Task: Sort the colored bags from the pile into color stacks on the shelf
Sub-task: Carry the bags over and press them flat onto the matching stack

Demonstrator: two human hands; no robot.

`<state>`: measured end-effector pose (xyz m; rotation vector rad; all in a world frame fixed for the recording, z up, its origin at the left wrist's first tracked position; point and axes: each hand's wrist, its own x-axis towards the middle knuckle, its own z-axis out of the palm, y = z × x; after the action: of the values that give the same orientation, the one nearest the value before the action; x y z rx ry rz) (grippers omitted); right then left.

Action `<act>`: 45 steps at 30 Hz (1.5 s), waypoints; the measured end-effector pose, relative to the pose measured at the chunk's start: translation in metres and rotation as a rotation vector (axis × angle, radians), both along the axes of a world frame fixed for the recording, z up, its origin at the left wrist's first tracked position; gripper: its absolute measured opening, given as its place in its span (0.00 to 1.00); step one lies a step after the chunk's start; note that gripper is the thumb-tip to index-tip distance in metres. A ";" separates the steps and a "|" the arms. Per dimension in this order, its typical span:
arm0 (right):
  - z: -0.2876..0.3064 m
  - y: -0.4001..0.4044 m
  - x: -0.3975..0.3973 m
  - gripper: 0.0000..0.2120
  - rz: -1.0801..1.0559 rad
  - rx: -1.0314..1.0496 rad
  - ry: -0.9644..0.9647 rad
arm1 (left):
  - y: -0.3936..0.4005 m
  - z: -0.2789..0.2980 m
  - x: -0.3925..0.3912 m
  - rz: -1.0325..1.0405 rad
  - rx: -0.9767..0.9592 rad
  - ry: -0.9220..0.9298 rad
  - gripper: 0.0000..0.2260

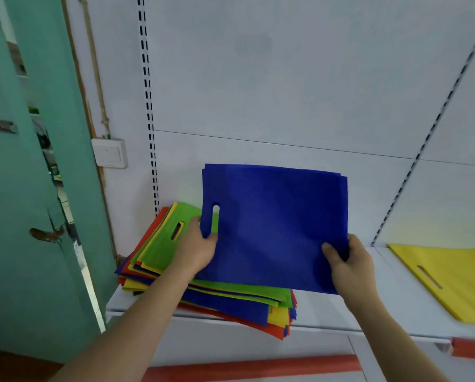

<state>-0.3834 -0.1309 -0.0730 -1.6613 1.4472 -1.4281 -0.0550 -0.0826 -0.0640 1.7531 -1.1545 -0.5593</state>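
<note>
Far left we're seeing a teal door [24, 188] standing ajar, a white wall switch [110, 153] just right of it. On the white shelf [341, 315] the mixed pile [217, 299] of red, yellow, green and blue bags is lying fanned out, a green bag [162, 244] on top, handle slot showing. Our left hand [196, 248] is pinching the blue bag [275, 227] at its left edge by the handle slot, thumb on the front face, fingers behind; grip closed on the fabric. We're holding the blue bag up off the pile, tilted toward us, its lower left overlapping the pile. Our right hand [346, 263] is gripping its lower right corner, thumb in front, fingers wrapping behind. Far right, a yellow bag [451, 279] is lying flat on the shelf, well apart from the pile.
</note>
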 end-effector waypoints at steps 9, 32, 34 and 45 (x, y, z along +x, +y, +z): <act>0.006 0.002 -0.001 0.10 -0.017 -0.055 -0.028 | -0.007 0.007 -0.009 0.020 -0.307 0.022 0.15; -0.010 0.163 -0.143 0.19 -0.631 -0.185 0.220 | 0.000 0.007 -0.195 -0.353 -0.463 0.024 0.18; -0.014 0.186 -0.181 0.17 -0.712 -0.136 0.234 | 0.006 0.005 -0.239 -0.422 -0.474 -0.021 0.15; -0.018 0.291 -0.411 0.20 -0.983 -0.012 0.323 | 0.041 0.010 -0.515 -0.744 -0.473 -0.050 0.14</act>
<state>-0.7944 0.1598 -0.0906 -1.2321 2.6642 -1.6433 -0.5701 -0.0414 -0.0544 0.9110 -1.8096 -0.6043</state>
